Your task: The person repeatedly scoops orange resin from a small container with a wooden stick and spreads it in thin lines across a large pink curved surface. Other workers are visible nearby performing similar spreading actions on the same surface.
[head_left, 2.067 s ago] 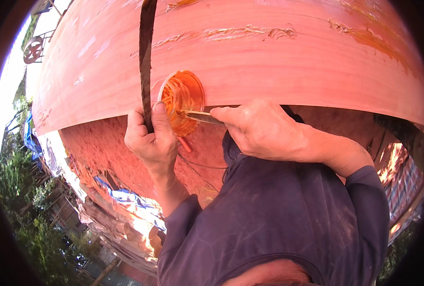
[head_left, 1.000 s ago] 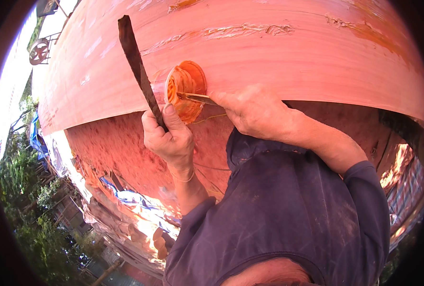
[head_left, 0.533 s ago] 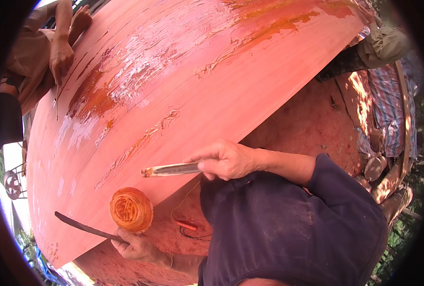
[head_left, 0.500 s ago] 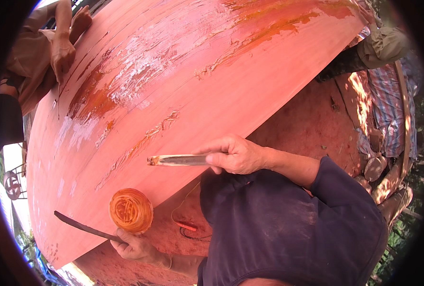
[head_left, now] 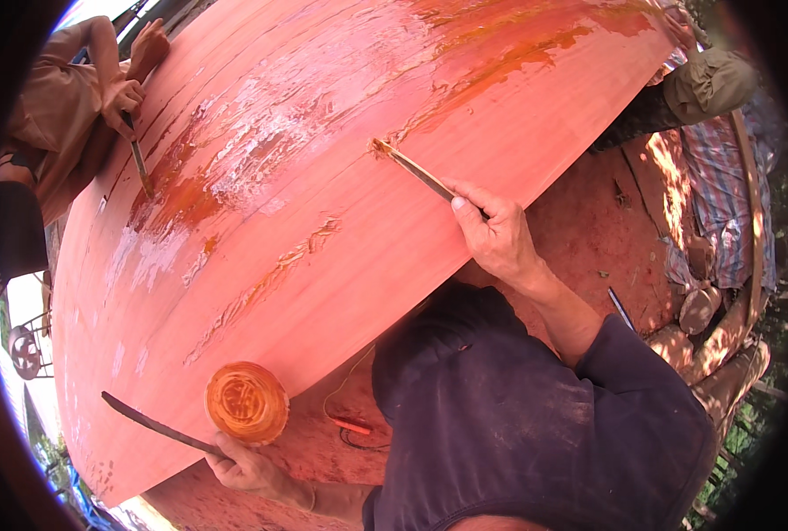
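The right hand point(head_left: 498, 241) pinches a thin spatula point(head_left: 416, 170), its tip pressing orange filler into a seam on the curved pink hull point(head_left: 341, 265). The left hand point(head_left: 251, 467) grips both a small orange-smeared tub point(head_left: 246, 403) and a dark flat blade point(head_left: 150, 425) (fingers full, nothing loose). Beyond the spatula tip, glossy filled streaks run up the hull. Nearer the left hand the planking looks mostly dry, so I judge plenty left.
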The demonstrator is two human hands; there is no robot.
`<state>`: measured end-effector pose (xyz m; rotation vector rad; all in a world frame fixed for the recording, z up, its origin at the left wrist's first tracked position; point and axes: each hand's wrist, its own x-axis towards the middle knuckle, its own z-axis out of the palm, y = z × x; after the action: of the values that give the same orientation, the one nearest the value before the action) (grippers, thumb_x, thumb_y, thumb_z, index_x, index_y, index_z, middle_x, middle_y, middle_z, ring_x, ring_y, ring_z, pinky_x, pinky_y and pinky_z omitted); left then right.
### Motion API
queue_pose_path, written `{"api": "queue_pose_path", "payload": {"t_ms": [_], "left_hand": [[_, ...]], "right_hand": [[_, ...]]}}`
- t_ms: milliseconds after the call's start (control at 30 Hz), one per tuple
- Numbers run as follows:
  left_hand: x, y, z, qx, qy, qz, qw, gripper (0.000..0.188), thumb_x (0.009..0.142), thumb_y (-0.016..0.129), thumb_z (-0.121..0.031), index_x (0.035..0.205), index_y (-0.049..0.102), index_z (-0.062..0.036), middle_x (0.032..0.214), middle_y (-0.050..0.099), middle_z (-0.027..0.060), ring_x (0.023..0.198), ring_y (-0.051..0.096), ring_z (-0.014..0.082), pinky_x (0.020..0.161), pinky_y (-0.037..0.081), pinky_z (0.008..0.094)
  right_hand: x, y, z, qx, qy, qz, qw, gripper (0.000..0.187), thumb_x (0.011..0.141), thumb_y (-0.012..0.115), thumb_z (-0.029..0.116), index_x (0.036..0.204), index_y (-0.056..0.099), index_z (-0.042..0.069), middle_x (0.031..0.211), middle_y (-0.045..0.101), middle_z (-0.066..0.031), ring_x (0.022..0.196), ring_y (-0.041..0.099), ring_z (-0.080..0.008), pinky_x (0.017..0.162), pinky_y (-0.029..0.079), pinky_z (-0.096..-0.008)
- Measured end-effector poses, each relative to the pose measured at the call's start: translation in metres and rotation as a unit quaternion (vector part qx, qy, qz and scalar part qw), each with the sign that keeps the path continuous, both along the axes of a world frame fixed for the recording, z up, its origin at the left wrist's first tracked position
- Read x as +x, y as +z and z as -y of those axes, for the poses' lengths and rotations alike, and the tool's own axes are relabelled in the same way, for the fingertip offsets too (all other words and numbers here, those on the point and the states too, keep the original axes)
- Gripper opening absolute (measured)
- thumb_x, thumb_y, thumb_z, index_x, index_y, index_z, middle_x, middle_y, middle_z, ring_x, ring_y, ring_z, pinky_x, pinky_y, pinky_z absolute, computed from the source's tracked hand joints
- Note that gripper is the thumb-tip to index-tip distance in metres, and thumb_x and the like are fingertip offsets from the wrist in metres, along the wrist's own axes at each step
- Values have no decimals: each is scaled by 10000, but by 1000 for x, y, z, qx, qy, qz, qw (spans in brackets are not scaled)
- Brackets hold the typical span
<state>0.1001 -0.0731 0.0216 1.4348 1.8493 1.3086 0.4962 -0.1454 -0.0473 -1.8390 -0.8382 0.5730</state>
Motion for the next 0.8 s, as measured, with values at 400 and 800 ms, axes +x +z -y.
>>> {"api": "queue_pose_path", "payload": {"t_ms": [400, 800], "left_hand": [[-4, 0, -4, 6, -8, 1, 1000, 259, 1078, 585, -218, 949, 587, 6, 711, 501, -33, 603, 422, 37, 518, 320, 213], [-5, 2, -3, 0, -15, 1, 1000, 277, 1081, 579, -229, 933, 572, 5, 727, 496, -30, 616, 424, 29, 514, 332, 209]], "right_hand": [[-9, 0, 0, -39, -7, 279, 959, 293, 905, 695, 96, 1192, 752, 92, 740, 557, -92, 637, 619, -280, 543, 497, -404], [-34, -12, -1, -60, 49, 331, 940, 439, 873, 594, 30, 1306, 665, 41, 845, 528, -118, 619, 617, -306, 511, 520, -423]]}}
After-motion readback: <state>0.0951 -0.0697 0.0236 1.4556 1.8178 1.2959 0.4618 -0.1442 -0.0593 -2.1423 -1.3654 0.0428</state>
